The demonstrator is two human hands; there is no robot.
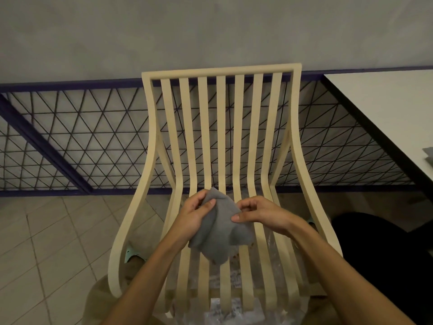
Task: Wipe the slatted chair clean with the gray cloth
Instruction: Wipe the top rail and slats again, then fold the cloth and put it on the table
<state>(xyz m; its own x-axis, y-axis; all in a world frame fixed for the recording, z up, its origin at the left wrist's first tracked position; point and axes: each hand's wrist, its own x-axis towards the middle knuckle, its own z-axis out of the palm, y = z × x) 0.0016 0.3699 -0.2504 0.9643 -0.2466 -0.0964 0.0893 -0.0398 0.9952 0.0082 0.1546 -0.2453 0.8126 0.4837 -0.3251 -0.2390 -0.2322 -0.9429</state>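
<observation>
Chair: The cream slatted chair (222, 137) is standing on the tiled floor (46, 242) and facing the camera, with its back toward the railing.
Cloth: The gray cloth (220, 231) is being held bunched up just above the seat slats, near the bend where the seat meets the backrest. Whether its lower corner is touching the slats cannot be told.
Left hand: The left hand (196, 216) is gripping the upper left side of the gray cloth, with the thumb lying on top and the fingers curling around the edge.
Right hand: The right hand (262, 214) is pinching the right side of the gray cloth between the thumb and the curled fingers.
Railing: A dark mesh railing (93, 137) with a triangular pattern is running behind the chair, in front of a gray wall (187, 31).
Bench: A white bench (386, 109) is standing to the right of the chair, and a small gray item (428, 154) is lying at its cut-off edge.
Under the seat: Clear plastic wrapping (234, 308) is showing through the slats.
Floor level: A teal sandal (132, 253) is showing beside the chair's left frame.
</observation>
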